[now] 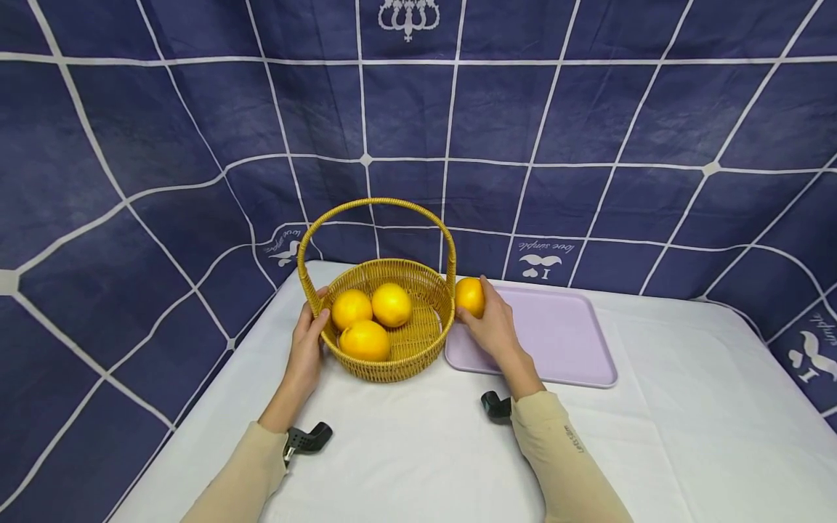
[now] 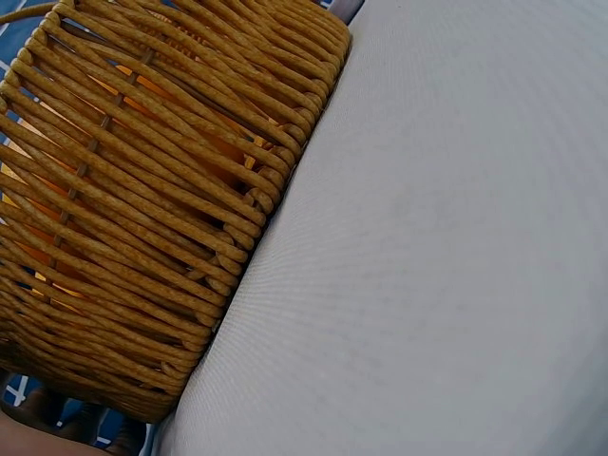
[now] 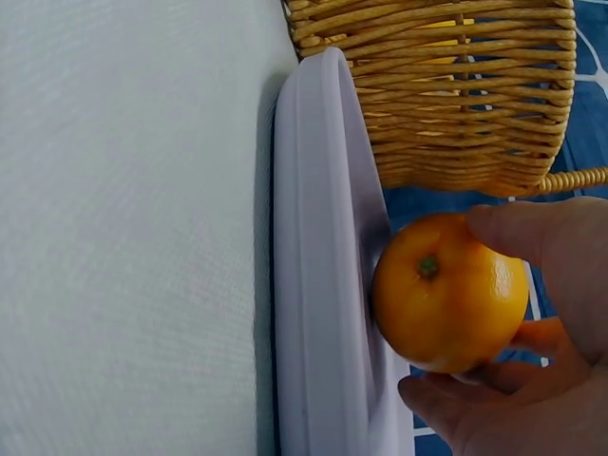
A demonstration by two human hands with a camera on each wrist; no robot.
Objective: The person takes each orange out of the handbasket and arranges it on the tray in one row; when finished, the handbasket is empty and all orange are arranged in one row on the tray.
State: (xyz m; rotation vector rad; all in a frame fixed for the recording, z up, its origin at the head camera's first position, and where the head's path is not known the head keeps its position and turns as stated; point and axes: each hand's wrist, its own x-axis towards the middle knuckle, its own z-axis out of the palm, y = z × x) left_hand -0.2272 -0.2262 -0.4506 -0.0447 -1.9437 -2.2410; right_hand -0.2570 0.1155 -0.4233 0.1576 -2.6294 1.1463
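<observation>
A woven wicker basket point(image 1: 418, 349) with a tall arched handle stands on the white cloth, three oranges point(image 1: 364, 340) resting in its left part. My left hand point(image 1: 306, 341) grips the basket's left side at the foot of the handle; in the left wrist view the weave point(image 2: 142, 190) hides most of that hand. Thumb and fingers of my right hand point(image 1: 493, 323) hold another orange point(image 3: 449, 293) just right of the basket. That orange is at the left end of a pale purple tray point(image 1: 556, 334), close over its rim in the right wrist view.
White cloth point(image 1: 405, 450) covers the table. Behind and to both sides hangs a dark blue curtain point(image 1: 418, 109) with white grid lines. A black wrist camera mount point(image 1: 310, 438) sits on the left sleeve, another point(image 1: 495, 407) on the right.
</observation>
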